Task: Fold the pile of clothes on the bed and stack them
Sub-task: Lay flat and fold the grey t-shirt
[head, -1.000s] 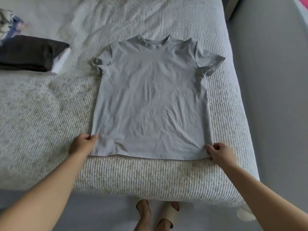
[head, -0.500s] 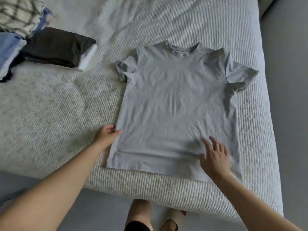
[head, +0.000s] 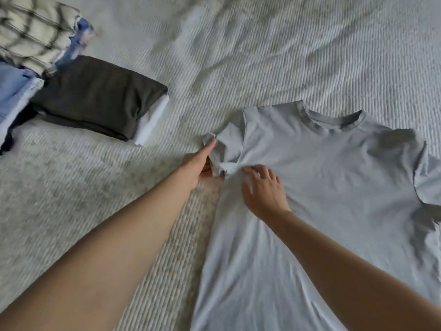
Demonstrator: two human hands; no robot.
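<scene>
While the grey t-shirt (head: 334, 187) lies face up and mostly flat on the bed (head: 262, 56), both hands are working at its one sleeve (head: 226, 144), the one nearest the folded stack. The left hand (head: 199, 161) has its index finger stretched out along the sleeve's edge, with the other fingers tucked under the bunched hem, so its grip looks like a loose pinch on the fabric. The right hand (head: 262, 189) reaches across with fingers curled, pinching the cloth right by the armpit seam. Off to the left there's a folded dark garment (head: 95, 96) sitting on something white (head: 152, 120), with a plaid piece (head: 31, 34) and a light blue one (head: 12, 91) just beside it.
</scene>
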